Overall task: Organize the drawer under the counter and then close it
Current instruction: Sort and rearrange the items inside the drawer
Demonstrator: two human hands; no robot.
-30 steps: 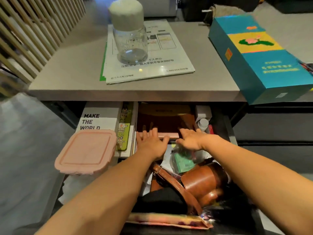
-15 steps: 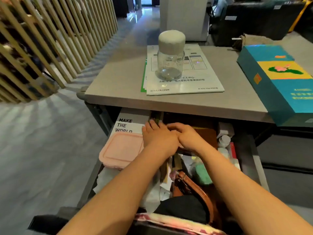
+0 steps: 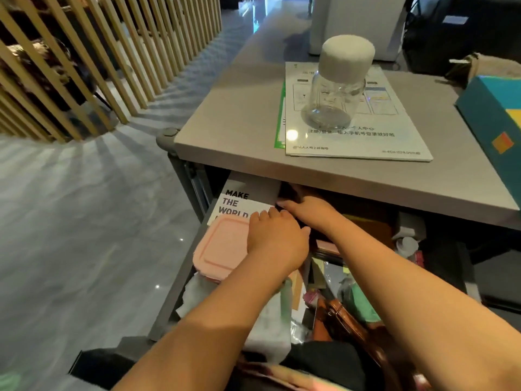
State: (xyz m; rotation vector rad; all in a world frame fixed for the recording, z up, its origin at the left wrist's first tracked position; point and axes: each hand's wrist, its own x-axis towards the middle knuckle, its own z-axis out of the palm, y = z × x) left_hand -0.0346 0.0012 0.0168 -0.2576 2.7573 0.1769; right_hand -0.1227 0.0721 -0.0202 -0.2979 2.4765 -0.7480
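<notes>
The drawer (image 3: pixel 180 280) stands pulled out, its back part hidden by the counter (image 3: pixel 239 131). At the drawer's back left, the left hand (image 3: pixel 277 241) is laid by a pink lid (image 3: pixel 222 246); its fingertips are blurred, so its grasp cannot be told. The right hand (image 3: pixel 310 211) is stretched flat, holding nothing, on something dark and indistinct at the drawer's back.

Glossy grey tiled floor (image 3: pixel 70 235) flecked with light spots beside a slatted wooden screen (image 3: pixel 84 66); grey counter (image 3: pixel 239 131) at right, white cabinet (image 3: pixel 338 18) behind.
</notes>
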